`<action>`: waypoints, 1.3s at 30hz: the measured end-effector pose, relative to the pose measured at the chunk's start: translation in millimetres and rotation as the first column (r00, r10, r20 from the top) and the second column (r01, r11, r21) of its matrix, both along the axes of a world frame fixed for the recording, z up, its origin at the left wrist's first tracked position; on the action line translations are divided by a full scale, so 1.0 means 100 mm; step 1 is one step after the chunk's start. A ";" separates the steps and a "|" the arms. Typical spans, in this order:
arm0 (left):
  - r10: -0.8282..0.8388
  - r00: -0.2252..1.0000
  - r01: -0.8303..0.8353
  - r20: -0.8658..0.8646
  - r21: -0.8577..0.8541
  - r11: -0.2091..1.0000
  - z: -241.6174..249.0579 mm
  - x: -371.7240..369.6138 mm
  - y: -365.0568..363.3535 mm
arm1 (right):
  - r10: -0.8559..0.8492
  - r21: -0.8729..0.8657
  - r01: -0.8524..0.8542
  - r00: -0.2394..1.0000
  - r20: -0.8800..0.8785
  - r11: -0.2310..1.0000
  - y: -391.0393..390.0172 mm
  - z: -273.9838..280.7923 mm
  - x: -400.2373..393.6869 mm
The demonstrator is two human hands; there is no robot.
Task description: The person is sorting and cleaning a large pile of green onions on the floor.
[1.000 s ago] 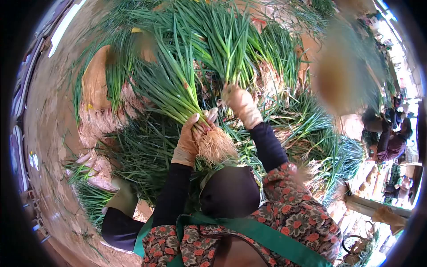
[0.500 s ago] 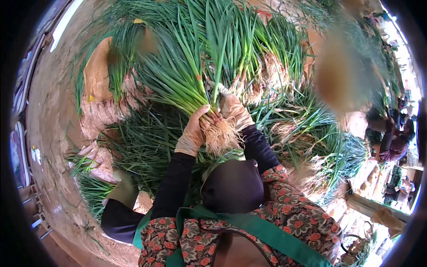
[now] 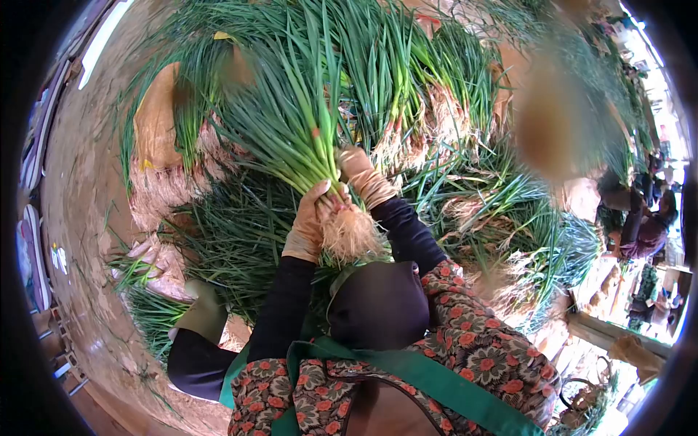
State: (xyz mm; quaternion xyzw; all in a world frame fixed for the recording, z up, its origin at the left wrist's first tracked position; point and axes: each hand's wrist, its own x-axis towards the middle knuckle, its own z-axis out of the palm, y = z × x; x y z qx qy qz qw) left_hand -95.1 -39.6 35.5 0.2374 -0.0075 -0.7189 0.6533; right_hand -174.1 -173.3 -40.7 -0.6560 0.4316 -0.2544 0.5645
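On my feed the left hand [image 3: 309, 224], in a tan glove, is curled firmly round the lower stalks of a bunch of green onions [image 3: 309, 149], just above its pale roots [image 3: 351, 234]. The right hand [image 3: 361, 174] sits against the bunch's right edge — its fingers are partly hidden, so I can't tell how far they are closed or whether they grip anything. The bunch is held over a heap of loose greens [image 3: 240, 218], leaves pointing away. Beyond the right hand I see rooted bunches [image 3: 447, 116] lying in a row.
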 end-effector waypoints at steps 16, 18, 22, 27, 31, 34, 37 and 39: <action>-0.078 0.983 0.029 -0.165 -0.278 0.960 0.14 -0.16 -0.29 | -0.317 0.397 0.243 0.939 0.133 0.885 -0.59 0.42 -0.69; 0.010 1.000 -0.011 -0.003 -0.085 0.996 0.15 -0.10 -0.17 | -0.202 0.019 0.201 0.979 0.042 0.979 -0.43 0.03 -0.60; 0.003 0.993 -0.015 0.118 0.099 0.995 0.11 -0.05 -0.10 | 0.343 -0.065 -0.342 0.939 0.017 0.938 0.40 0.48 -0.77; 0.049 0.999 -0.049 -0.001 -0.042 0.998 0.22 -0.18 -0.17 | 0.826 0.316 -0.781 0.563 -0.016 0.538 0.29 0.89 -1.17; -0.048 0.984 0.040 0.169 0.051 0.998 0.03 -0.12 -0.11 | 0.403 0.418 -0.398 0.912 0.081 0.817 0.21 0.58 -1.01; -0.122 0.966 0.094 0.227 0.132 0.987 -0.03 -0.20 -0.08 | 0.104 0.422 -0.202 0.964 0.244 0.884 0.15 0.46 -0.50; -0.085 0.964 0.053 0.252 0.132 0.990 0.06 -0.20 -0.05 | -0.423 0.716 0.037 0.827 0.369 0.697 0.10 0.45 -0.20; -0.053 0.970 0.024 0.237 0.125 0.992 0.04 -0.19 -0.03 | -0.455 0.721 0.034 0.796 0.400 0.692 0.15 0.37 -0.19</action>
